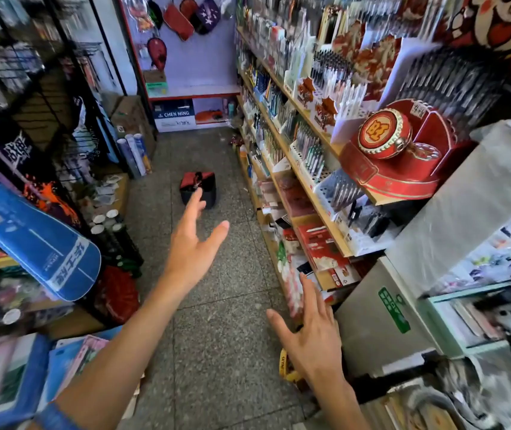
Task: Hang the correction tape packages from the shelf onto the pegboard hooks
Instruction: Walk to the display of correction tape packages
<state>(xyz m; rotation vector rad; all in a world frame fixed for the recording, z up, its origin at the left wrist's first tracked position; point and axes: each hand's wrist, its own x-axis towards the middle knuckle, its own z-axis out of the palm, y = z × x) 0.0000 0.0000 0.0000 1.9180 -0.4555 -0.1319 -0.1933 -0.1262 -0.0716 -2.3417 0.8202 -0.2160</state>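
Both hands reach forward with nothing in them in a narrow stationery-shop aisle: the left hand (193,240), at the centre of the frame, has its fingers spread wide over the speckled floor (217,336), while the right hand (308,330), at lower centre right, is flat and open just beside the lower tiers of the wooden shelf (313,193) that runs up the right of the frame. No correction tape package can be picked out with certainty; the likeliest candidates are the red-and-white carded packs (319,246) lying on that shelf's lower tiers, just above the right hand's fingertips and well apart from the left hand. A white pegboard (198,57) hung with pouches stands at the far end of the aisle, top centre, well apart from both hands. The step in hand appears to be the approach to the stock. Done well, it calls for identifying the right packs first, taking them by their card edges with the hanging holes uppermost, and keeping clear of the red-and-black box (198,189) on the floor beyond the left hand. Blur smears much of the shelving.
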